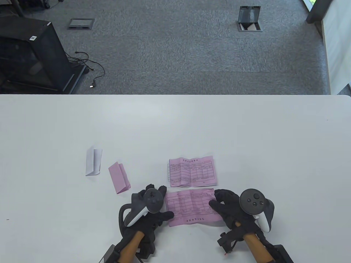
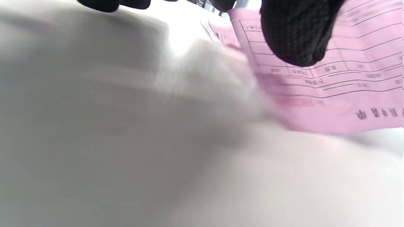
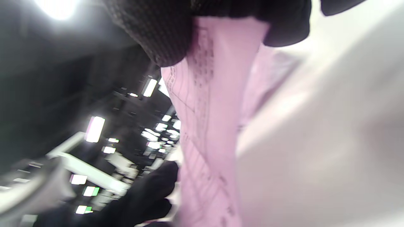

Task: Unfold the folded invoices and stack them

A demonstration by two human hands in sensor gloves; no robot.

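both hands on one pink invoice [image 1: 192, 206], opened out and held at the near edge of the white table [image 1: 246, 131]. left hand [image 1: 149, 208] gripping its left end, thumb laid across the printed face, the other fingers out of sight behind the tracker. right hand [image 1: 229, 206] pinching the right end, thumb on top and fingers underneath, shown plainly in the right wrist view where the sheet passes between dark fingertips [image 3: 170, 37]. right end lifted off the table, probably to pull the creases flat before laying the sheet down.

just beyond it, a second pink invoice [image 1: 192, 171] lying open and flat, with the edge of a white sheet showing along its left side: seemingly the start of the pile. held sheet close to it but not touching, so likely ready to go on top.

off to the left, well apart from the hands, a folded pink slip [image 1: 119, 178] and a folded white slip [image 1: 93, 161], side by side and not yet opened. about half done by that count.
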